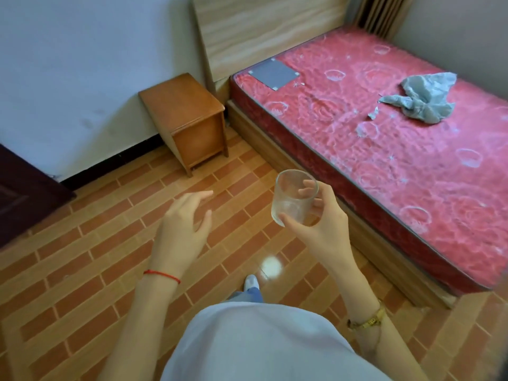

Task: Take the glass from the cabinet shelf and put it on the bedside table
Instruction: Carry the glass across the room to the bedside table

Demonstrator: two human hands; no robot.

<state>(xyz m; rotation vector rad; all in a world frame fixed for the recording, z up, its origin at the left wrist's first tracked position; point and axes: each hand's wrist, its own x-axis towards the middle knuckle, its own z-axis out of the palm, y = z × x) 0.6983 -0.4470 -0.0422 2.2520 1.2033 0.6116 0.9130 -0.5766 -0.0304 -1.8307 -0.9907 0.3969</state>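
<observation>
A clear, empty drinking glass (292, 199) is held upright in my right hand (323, 218), thumb on its near side and fingers around its far side, above the tiled floor. My left hand (182, 225) hovers beside it to the left, fingers spread and holding nothing. The small brown wooden bedside table (184, 105) stands against the wall ahead and to the left of the glass, next to the bed. Its top is bare.
A bed with a red patterned mattress (384, 149) and a crumpled grey cloth (423, 97) fills the right side. A wooden headboard (264, 28) leans on the wall. Dark furniture (24, 193) stands at the left edge. Brick-pattern floor tiles (96, 243) lie between me and the table.
</observation>
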